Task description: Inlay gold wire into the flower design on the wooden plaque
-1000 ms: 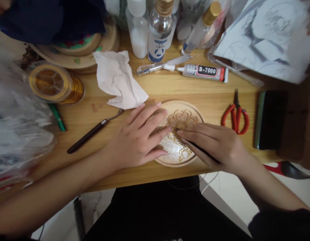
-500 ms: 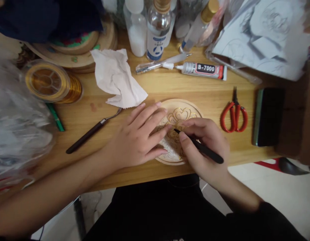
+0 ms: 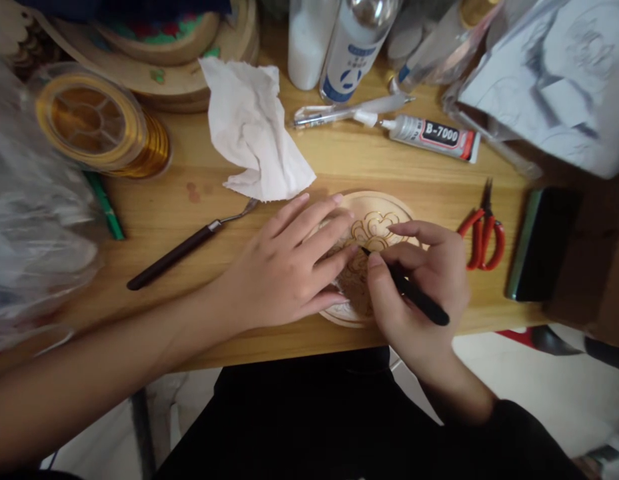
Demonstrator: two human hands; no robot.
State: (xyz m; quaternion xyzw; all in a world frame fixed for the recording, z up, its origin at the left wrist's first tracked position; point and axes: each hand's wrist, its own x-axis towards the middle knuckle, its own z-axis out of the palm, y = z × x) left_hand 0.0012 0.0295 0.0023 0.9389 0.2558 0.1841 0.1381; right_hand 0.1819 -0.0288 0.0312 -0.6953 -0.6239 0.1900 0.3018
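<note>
A round wooden disc (image 3: 392, 200) lies near the table's front edge, with a flower pattern in gold wire (image 3: 374, 227) on it. My left hand (image 3: 304, 267) rests flat across the disc's left side, fingers spread, covering part of the pattern. In my right hand (image 3: 424, 280) black tweezers (image 3: 419, 300) are gripped between thumb and fingers, with the index finger raised off them. The tweezers' tip points down-left at the pattern, close to my left fingertips. Whether the tip pinches any wire is too small to tell.
Around the disc lie a crumpled tissue (image 3: 262, 143), a dark-handled spatula (image 3: 174, 257), red-handled pliers (image 3: 484, 237) and a phone (image 3: 544, 243). Farther back are a spool of gold wire (image 3: 104, 127), a pen (image 3: 339, 113), a B-7000 glue tube (image 3: 434, 138) and a bottle (image 3: 357, 53).
The camera view has shifted and tilted slightly. My right index finger has lifted away from the tweezers. My left hand stays on the disc.
</note>
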